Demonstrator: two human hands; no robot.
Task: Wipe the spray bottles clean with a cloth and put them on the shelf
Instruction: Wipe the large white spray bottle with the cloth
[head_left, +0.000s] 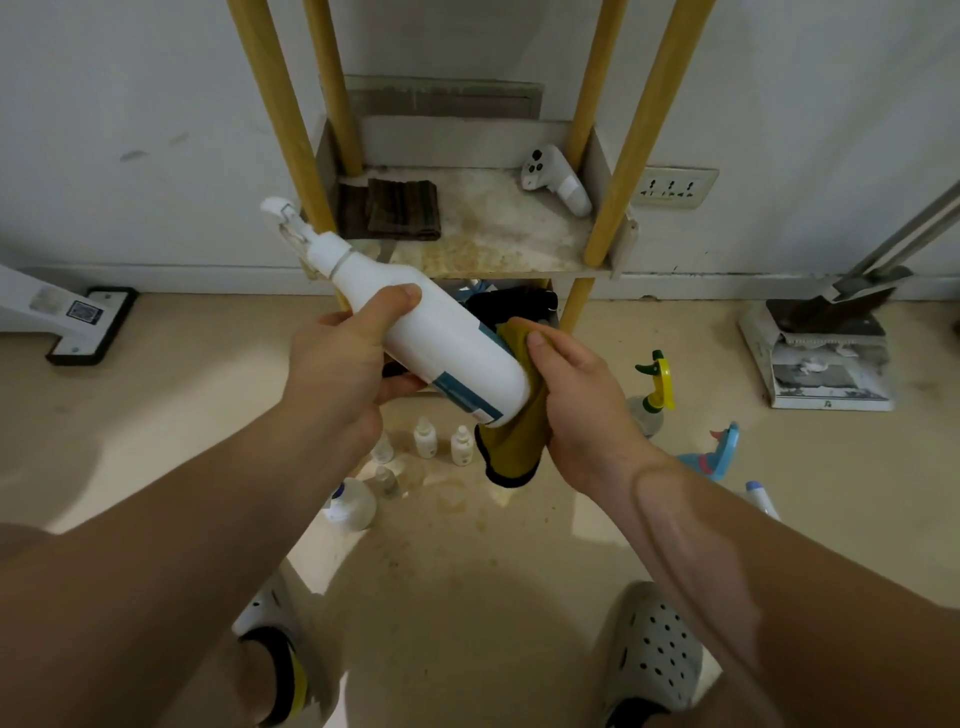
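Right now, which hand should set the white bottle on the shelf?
Left. The left hand already grips the white spray bottle near its neck, nozzle toward the shelf. The right hand holds the yellow cloth against the bottle's base.

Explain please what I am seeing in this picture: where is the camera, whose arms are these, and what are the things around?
There is no machine here. The single picture comes from a wide-angle camera worn on a person's head, looking forward and down, so both arms and feet belong to that person.

The left hand grips a white spray bottle, tilted with its nozzle pointing up and to the left. The right hand presses a yellow cloth against the bottle's base, wiping it.

Ahead stands a shelf with yellow posts. On it lie a folded dark cloth and a white controller-like device.

On the floor wait more bottles: several small white ones, a yellow-headed sprayer and a blue one.
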